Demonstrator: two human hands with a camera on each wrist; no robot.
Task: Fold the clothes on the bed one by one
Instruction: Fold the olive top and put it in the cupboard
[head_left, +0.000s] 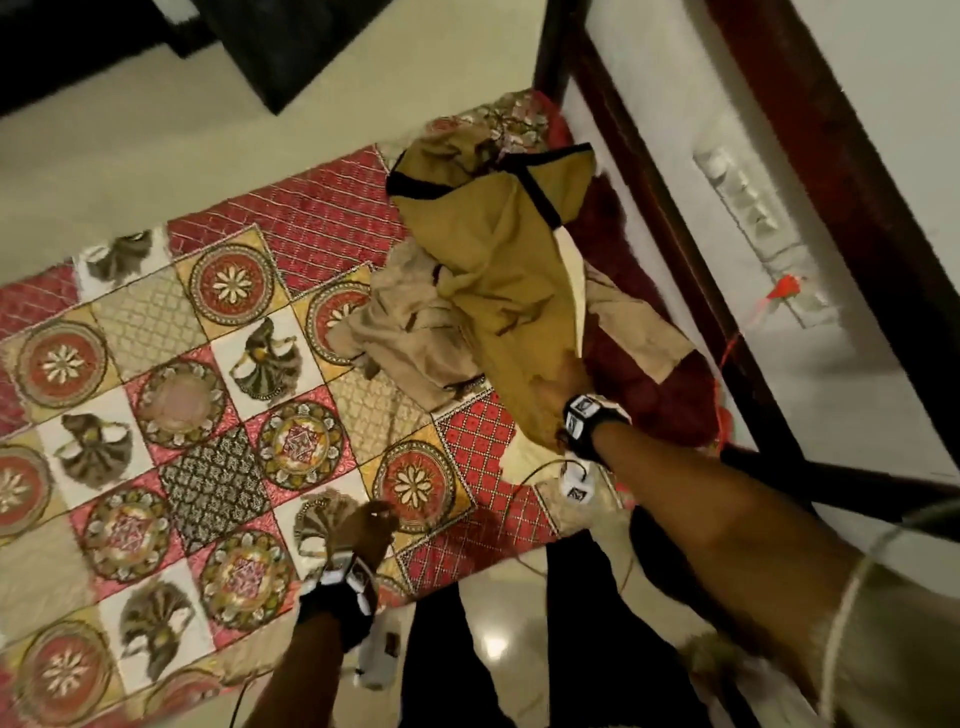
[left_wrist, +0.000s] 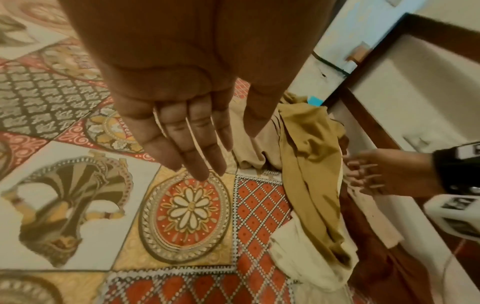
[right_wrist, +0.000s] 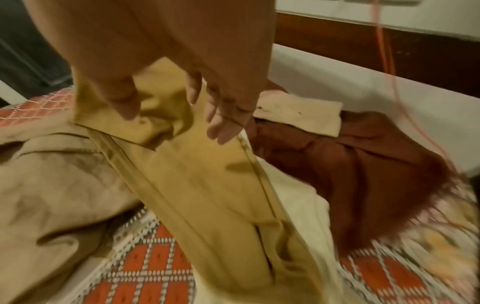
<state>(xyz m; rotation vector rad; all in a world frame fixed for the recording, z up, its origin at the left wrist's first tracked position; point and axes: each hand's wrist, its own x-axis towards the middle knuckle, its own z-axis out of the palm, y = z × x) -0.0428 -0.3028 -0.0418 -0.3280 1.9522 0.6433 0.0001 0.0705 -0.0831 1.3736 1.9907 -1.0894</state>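
A mustard garment (head_left: 498, 249) with black trim is lifted off the clothes pile at the right end of the bed. My right hand (head_left: 558, 387) pinches its near edge between thumb and fingers (right_wrist: 223, 127), and the mustard cloth (right_wrist: 202, 185) hangs slack from it with a cream lining showing. My left hand (head_left: 371, 525) hovers over the patterned bedspread (head_left: 208, 364) near the front edge, fingers (left_wrist: 187, 144) straight and holding nothing. Under the mustard garment (left_wrist: 306, 164) lie a crumpled beige garment (head_left: 405, 332) and a maroon cloth (head_left: 639, 374).
A dark wooden bed frame (head_left: 675, 234) runs along the right side by the white wall with a switchboard (head_left: 753, 218). An orange cord (head_left: 737, 332) hangs near it. Dark furniture (head_left: 260, 47) stands beyond the bed; pale floor (head_left: 493, 623) lies at my feet.
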